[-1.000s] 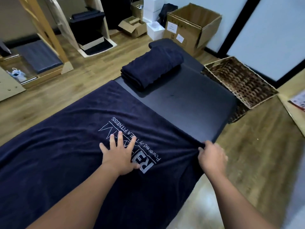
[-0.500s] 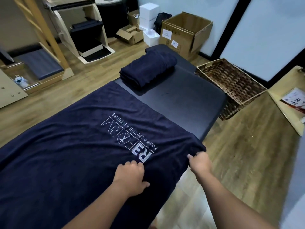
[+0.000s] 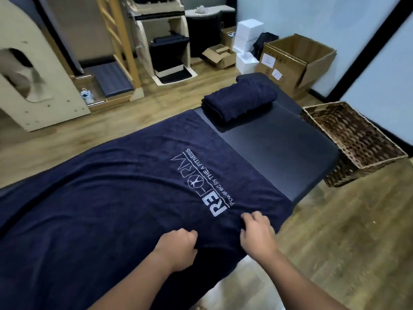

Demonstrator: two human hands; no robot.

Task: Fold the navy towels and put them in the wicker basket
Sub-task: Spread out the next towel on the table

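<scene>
A navy towel with white lettering lies spread flat over the near part of a black padded table in front of me. My left hand is curled, gripping the fabric near the table's near edge — my right hand beside it pinches the cloth with bent fingers. A folded towel rests at the table's far end. The wicker basket sits on the wooden floor just beside the table's right side.
</scene>
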